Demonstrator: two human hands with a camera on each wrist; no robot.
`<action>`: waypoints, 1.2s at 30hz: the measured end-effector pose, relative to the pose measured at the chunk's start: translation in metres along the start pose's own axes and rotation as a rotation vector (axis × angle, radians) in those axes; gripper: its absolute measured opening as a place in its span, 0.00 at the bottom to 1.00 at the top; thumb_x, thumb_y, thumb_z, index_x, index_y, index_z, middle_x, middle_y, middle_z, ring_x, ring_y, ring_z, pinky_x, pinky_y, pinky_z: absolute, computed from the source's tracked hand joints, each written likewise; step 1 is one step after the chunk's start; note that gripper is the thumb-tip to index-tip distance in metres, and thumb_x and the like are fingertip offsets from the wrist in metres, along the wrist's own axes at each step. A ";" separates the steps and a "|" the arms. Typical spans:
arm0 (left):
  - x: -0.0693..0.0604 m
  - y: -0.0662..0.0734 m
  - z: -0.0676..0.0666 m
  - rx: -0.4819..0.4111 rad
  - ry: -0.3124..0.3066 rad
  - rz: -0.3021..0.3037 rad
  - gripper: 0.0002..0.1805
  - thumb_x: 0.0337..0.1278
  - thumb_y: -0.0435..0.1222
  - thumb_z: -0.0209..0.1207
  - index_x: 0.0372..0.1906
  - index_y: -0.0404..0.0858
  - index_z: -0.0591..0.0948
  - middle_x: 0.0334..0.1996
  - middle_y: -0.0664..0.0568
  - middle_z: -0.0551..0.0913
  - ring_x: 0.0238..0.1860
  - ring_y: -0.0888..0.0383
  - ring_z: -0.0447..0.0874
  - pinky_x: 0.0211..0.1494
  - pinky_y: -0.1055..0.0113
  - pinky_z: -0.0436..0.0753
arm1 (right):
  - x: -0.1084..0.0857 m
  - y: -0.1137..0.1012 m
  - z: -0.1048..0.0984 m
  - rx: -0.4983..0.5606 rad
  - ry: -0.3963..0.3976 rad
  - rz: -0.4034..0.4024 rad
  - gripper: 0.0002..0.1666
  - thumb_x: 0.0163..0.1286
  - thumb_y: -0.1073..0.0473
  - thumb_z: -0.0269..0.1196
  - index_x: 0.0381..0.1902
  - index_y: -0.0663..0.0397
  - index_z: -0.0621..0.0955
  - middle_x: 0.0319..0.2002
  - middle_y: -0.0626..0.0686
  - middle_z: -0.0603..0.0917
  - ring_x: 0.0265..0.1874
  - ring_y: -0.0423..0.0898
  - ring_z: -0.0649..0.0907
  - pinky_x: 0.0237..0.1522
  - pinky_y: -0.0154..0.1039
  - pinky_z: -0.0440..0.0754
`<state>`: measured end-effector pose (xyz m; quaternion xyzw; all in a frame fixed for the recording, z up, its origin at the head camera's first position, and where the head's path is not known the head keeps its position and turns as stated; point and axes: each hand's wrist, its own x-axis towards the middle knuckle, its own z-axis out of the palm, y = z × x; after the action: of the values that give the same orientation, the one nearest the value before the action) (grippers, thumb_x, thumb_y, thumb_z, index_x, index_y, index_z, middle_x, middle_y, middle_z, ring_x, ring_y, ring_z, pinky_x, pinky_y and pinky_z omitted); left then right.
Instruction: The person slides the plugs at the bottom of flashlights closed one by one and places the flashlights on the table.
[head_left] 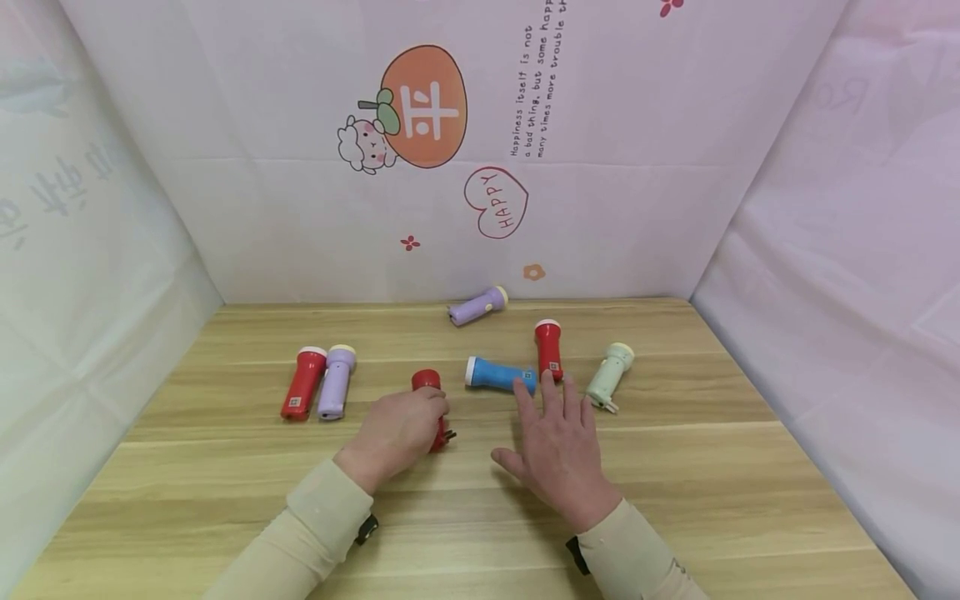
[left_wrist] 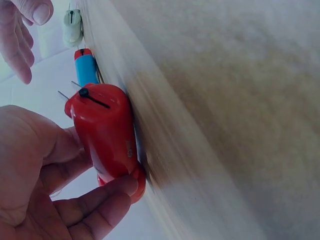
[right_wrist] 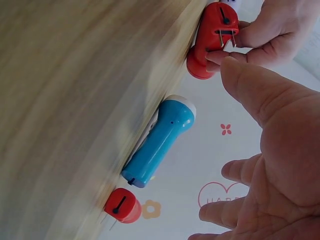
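Left hand (head_left: 395, 435) grips red flashlight (left_wrist: 105, 132), right hand (head_left: 561, 457) splayed; around us: two more reds (head_left: 304, 383), two purples (head_left: 336, 385), one blue (head_left: 498, 375), one green (head_left: 611, 373).

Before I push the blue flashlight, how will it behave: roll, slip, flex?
The blue flashlight may pivot rather than roll straight, since its head is wider than its handle. Its shiny surface looks slippery. The smooth, undented casing is probably stiff.
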<state>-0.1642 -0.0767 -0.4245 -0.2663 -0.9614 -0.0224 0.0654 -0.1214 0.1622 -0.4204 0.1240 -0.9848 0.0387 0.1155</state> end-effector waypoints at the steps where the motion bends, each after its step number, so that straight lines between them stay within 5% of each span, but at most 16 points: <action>1: 0.000 0.000 0.000 0.002 0.007 0.000 0.07 0.68 0.38 0.67 0.47 0.43 0.87 0.46 0.53 0.87 0.34 0.57 0.85 0.44 0.56 0.91 | 0.000 0.000 0.000 0.001 0.000 -0.001 0.61 0.57 0.25 0.72 0.79 0.52 0.67 0.76 0.71 0.65 0.75 0.75 0.63 0.71 0.73 0.65; 19: 0.004 0.008 0.000 0.038 0.074 -0.088 0.04 0.64 0.41 0.69 0.34 0.47 0.87 0.33 0.53 0.88 0.20 0.58 0.78 0.28 0.56 0.88 | -0.001 -0.002 -0.001 -0.003 -0.020 0.007 0.62 0.58 0.25 0.71 0.80 0.51 0.66 0.76 0.71 0.64 0.76 0.75 0.61 0.71 0.74 0.64; 23: 0.005 0.010 0.000 0.013 0.124 -0.119 0.02 0.64 0.38 0.66 0.38 0.46 0.87 0.36 0.51 0.87 0.21 0.58 0.79 0.24 0.57 0.85 | -0.002 -0.002 -0.001 -0.016 -0.027 0.011 0.62 0.58 0.24 0.70 0.80 0.51 0.65 0.77 0.71 0.64 0.76 0.75 0.61 0.72 0.73 0.65; 30: 0.004 0.010 0.004 -0.104 0.234 -0.223 0.11 0.58 0.36 0.68 0.41 0.36 0.80 0.33 0.45 0.79 0.17 0.55 0.73 0.17 0.59 0.77 | -0.003 -0.001 -0.001 -0.005 -0.025 0.013 0.62 0.58 0.25 0.71 0.80 0.51 0.66 0.77 0.71 0.64 0.76 0.75 0.62 0.72 0.73 0.64; 36: 0.004 0.008 0.003 -0.206 0.135 -0.362 0.18 0.58 0.40 0.69 0.41 0.31 0.76 0.28 0.47 0.75 0.20 0.54 0.73 0.22 0.62 0.78 | -0.004 0.000 0.000 0.000 -0.024 0.016 0.62 0.58 0.25 0.71 0.80 0.50 0.66 0.77 0.71 0.63 0.76 0.75 0.61 0.73 0.73 0.64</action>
<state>-0.1642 -0.0674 -0.4272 -0.0922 -0.9796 -0.1498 0.0968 -0.1179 0.1629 -0.4214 0.1166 -0.9871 0.0382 0.1032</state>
